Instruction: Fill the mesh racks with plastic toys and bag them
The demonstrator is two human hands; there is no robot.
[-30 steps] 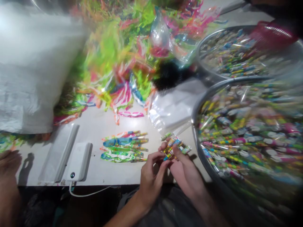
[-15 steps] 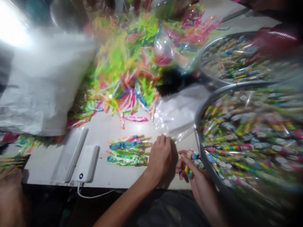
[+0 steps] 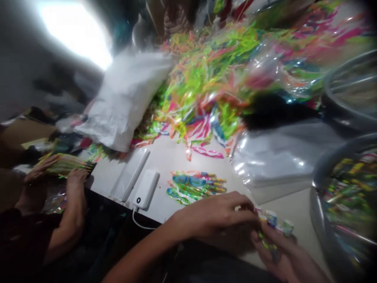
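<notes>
My right hand (image 3: 281,251), low on the right, is closed round several small, brightly patterned tubes (image 3: 271,219). Some of their pale round ends stick out past the fingers. My left hand (image 3: 224,214) reaches across to it with bent fingers at the tubes; its fingertips are partly hidden, so I cannot make out what they pinch. Just beyond my left wrist, a row of clear-wrapped, multicoloured strips with stick-like ends (image 3: 191,186) lies on the white table (image 3: 165,157).
A white power bank (image 3: 148,188) with a cable lies beside stacked clear sleeves (image 3: 131,175). Behind are a bulging white sack (image 3: 126,94), a heap of bright strips (image 3: 206,86) and clear plastic bags (image 3: 282,153). Metal basins (image 3: 316,196) stand right. A co-worker's hands (image 3: 76,177) hold yellow-green packs at left.
The view has swung left, bringing the co-worker further into sight. My left hand has left the row of wrapped strips and come over to the tubes in my right hand.
</notes>
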